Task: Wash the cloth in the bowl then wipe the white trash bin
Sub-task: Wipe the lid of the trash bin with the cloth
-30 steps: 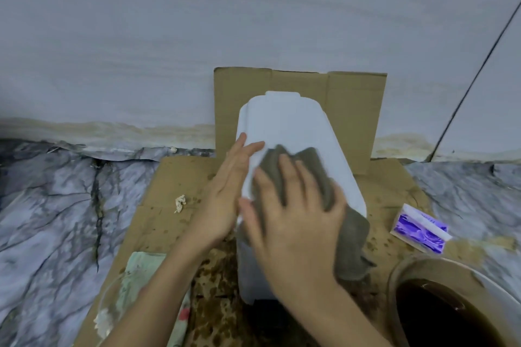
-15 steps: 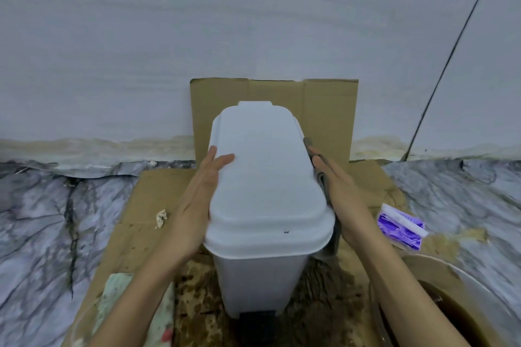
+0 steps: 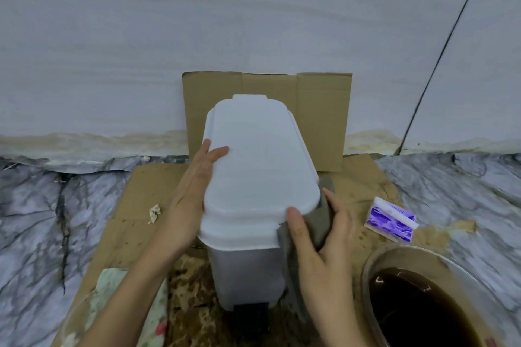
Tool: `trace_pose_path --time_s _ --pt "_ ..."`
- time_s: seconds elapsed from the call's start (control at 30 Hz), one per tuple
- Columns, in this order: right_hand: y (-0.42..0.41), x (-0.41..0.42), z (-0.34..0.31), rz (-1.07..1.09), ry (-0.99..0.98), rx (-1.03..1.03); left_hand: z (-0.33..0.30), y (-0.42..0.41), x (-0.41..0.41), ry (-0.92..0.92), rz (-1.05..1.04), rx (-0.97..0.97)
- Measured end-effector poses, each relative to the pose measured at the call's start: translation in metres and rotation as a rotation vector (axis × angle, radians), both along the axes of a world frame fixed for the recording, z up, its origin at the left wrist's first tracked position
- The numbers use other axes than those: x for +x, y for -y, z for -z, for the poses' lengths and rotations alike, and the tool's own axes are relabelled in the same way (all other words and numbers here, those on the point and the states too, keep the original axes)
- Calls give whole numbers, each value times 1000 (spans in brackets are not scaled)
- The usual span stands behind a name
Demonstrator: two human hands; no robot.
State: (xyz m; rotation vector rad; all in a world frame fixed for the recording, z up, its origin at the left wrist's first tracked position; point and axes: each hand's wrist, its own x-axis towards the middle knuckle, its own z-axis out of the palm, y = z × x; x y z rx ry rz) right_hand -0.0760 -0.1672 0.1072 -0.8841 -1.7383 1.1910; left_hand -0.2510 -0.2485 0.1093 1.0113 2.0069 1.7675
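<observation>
A glass bowl (image 3: pixel 375 267) of dark brown water sits nearest, at 4 o'clock from the white trash bin (image 3: pixel 253 177), just beside the person's right forearm. At 7 o'clock a second clear dish (image 3: pixel 84 310) holds a pale patterned rag (image 3: pixel 112 287). The right hand (image 3: pixel 318 248) presses a grey cloth (image 3: pixel 315 222) against the bin's front right corner, thumb on the lid's rim and fingers wrapped round the cloth, which hangs down the bin's right side. The left hand (image 3: pixel 191 200) lies flat and open-fingered against the lid's left edge, fingertips reaching onto the top. The bin stands upright with its lid down and a dark pedal (image 3: pixel 251 313) at its foot, on a sheet of brown cardboard (image 3: pixel 146 191) spread over the marble-patterned floor (image 3: pixel 42 205); the cardboard before it is blotched with wet stains. A crumpled paper scrap (image 3: pixel 154 213) lies at 9 o'clock, a purple-and-white packet (image 3: pixel 392 218) at 3 o'clock. Farther back, at 12 o'clock, another cardboard panel (image 3: pixel 324 110) leans upright on the pale wall (image 3: pixel 253 8).
</observation>
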Motion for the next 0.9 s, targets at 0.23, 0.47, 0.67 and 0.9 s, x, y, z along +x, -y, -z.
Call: trace_pose_path --time_s 0.23,0.47,0.67,0.9 --pt "14 -14 -8 89 27 -85 1 -2 -1 42 -14 -7" --pt "33 0 -18 -121 8 -301 3 -1 -3 38 2 2" --pt "33 -6 -16 16 19 -168 0 -4 -4 95 -11 -11" --pt "0 -5 -10 51 -231 -328 -5 3 3 28 -11 -41"
